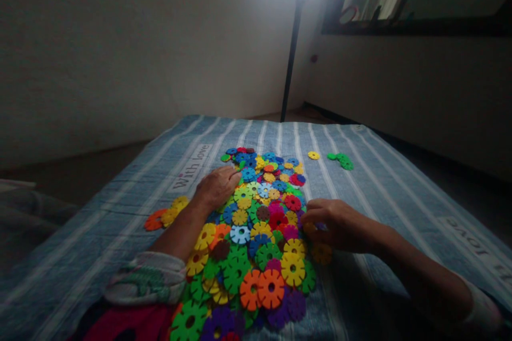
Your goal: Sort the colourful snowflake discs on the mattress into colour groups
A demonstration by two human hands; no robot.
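Observation:
A long heap of colourful plastic notched discs [262, 213], shaped like flowers or gears, lies down the middle of the cloth. At the heap's left edge rests my left hand [219, 186], palm down, with its fingers bent together and their tips among the discs. What those fingertips hold, if anything, is hidden. My right hand [331, 219] is at the heap's right edge, fingers curled down and closed; whatever is inside is covered by the hand. Just below it a dim orange-yellow disc [322, 253] lies in shadow.
A blue striped cloth [136, 197] covers the table. Several green discs [343, 161] and a yellow disc [313, 155] lie apart at the far right. Orange and yellow discs [167, 214] sit left of my left forearm. Behind the table stands a lit lamp on a dark pole [293, 53].

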